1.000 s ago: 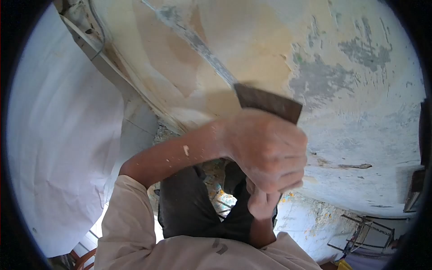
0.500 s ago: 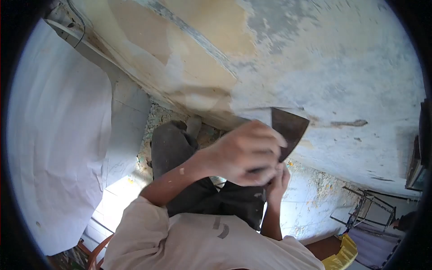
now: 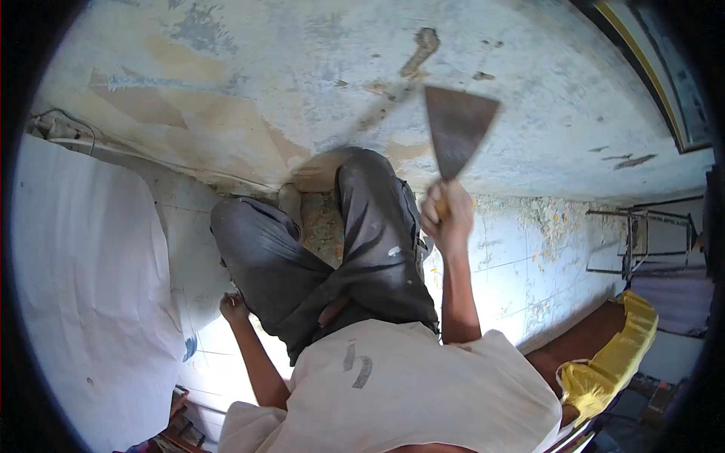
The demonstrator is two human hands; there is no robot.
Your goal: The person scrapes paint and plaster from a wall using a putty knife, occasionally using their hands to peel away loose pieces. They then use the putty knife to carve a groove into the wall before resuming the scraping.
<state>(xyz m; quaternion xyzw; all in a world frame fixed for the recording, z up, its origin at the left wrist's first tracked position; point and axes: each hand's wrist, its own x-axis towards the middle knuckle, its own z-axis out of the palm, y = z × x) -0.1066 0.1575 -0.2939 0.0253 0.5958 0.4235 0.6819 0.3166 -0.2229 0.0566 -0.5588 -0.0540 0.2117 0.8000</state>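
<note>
My right hand (image 3: pixel 451 217) grips the handle of a putty knife (image 3: pixel 459 127), whose wide, dark metal blade points up toward the patchy wall (image 3: pixel 302 68). Whether the blade touches the wall cannot be made out. Over on the left, my left hand (image 3: pixel 234 307) hangs low beside my knee, with its fingers curled; what they hold, if anything, is too small to tell. Between the hands are my bent legs in dark trousers (image 3: pixel 377 226).
A white sheet (image 3: pixel 91 287) covers something at the left. Paint flakes lie on the tiled floor (image 3: pixel 498 264). At the right are a metal frame (image 3: pixel 642 234), a yellow cloth or bag (image 3: pixel 604 370) and a framed object (image 3: pixel 664 75) by the wall.
My hands have moved apart: the left went down to the left beside the knee, while the right raised the putty knife. The view has shifted to the right along the wall.
</note>
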